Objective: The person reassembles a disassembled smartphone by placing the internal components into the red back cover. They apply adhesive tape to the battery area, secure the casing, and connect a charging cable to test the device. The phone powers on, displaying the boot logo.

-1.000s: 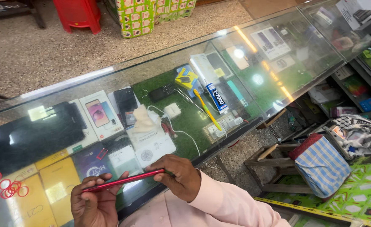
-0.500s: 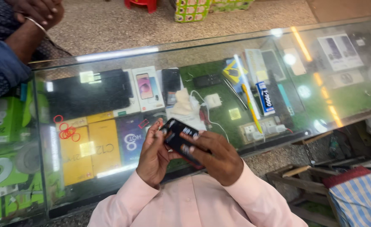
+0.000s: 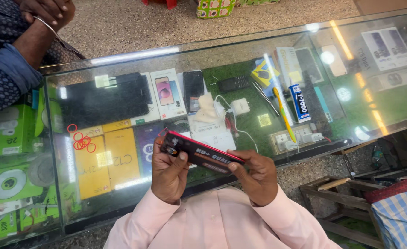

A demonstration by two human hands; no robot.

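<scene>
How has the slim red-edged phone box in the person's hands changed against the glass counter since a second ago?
Yes. The slim red-edged phone box was held edge-on, a thin red line over the glass counter; now it is turned so its black printed face shows, with the left hand and right hand gripping its ends.

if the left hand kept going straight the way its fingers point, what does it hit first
Probably the glass counter top. The left hand holds one end of the red-edged phone, fingers pointing up and away over the case. The yellow boxes and other stock lie under the glass. The hand's height above it is unclear.

Glass display worktop (image 3: 240, 46) with red rubber bands (image 3: 81, 140) lying loose on top, phone boxes and chargers underneath the glass.
</scene>
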